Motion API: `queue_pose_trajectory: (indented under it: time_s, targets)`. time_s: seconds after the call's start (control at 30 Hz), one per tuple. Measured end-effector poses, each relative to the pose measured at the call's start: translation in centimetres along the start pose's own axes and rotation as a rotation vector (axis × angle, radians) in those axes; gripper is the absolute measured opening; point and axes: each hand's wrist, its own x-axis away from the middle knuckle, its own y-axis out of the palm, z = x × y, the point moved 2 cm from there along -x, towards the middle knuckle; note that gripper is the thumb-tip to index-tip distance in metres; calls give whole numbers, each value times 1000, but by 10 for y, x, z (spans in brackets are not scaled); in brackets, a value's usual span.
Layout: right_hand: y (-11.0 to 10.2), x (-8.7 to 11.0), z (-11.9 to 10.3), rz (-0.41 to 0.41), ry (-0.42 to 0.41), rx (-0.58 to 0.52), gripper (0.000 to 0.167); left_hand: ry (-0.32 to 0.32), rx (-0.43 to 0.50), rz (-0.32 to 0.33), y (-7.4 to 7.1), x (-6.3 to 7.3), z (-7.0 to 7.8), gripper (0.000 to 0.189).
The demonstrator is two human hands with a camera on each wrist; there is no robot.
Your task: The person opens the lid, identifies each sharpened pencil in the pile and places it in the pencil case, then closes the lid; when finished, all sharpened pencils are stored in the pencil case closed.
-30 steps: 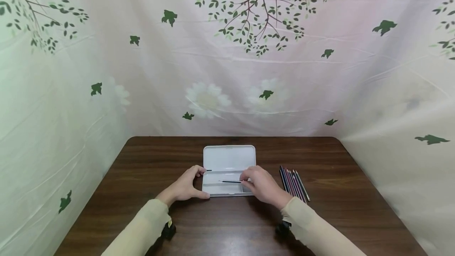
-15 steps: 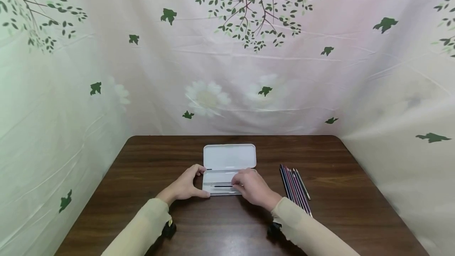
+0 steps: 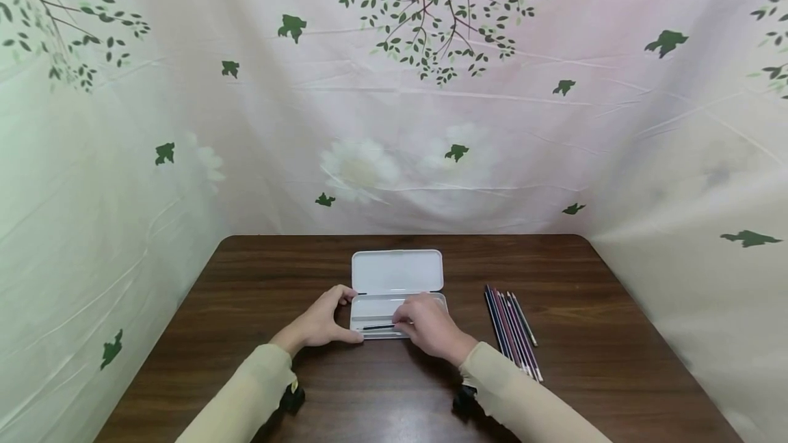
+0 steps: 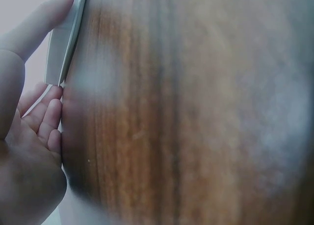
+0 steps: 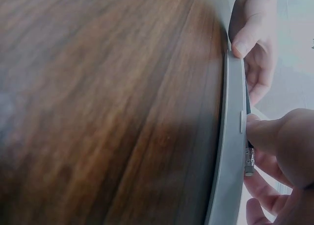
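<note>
A hinged white pencil case [image 3: 397, 272] lies with its lid raised in the middle of the table. My left hand [image 3: 320, 320] holds its left end, thumb at the front corner and fingers toward the hinge side. In the left wrist view the thumb presses the case wall [image 4: 60, 53]. Over the tray my right hand [image 3: 429, 327] pinches a dark pencil [image 3: 377, 327], whose point is to the left. The right wrist view shows the pencil's metal band and eraser end [image 5: 249, 161] just behind the case's front wall [image 5: 229, 137]. My right hand hides part of the tray.
Several coloured and dark pencils [image 3: 514, 333] lie side by side to the right of the case. The brown wooden table [image 3: 277, 265] ends at a hanging cloth [image 3: 265, 156] printed with leaves and flowers, at the back and sides.
My right hand has moved left and toward me with the pencil, lowering it into the front compartment of the case. The left hand stays at the case's left end.
</note>
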Motion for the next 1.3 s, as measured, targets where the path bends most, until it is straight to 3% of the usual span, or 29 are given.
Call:
queue_pose_trajectory:
  time_s: [0.6,0.8,1.0,1.3]
  targets:
    - [-2,-7,7,-60,47,-39,5,-37,-2,11,1,-5,2,85]
    - [-7,-4,16,-92,103,-176,10,-44,-8,14,1,-7,2,86]
    - [-8,-9,36,-33,120,-268,4,-3,-24,20,-5,-23,-11,86]
    - [-12,-9,63,34,147,-228,5,15,-34,4,-14,-46,-30,85]
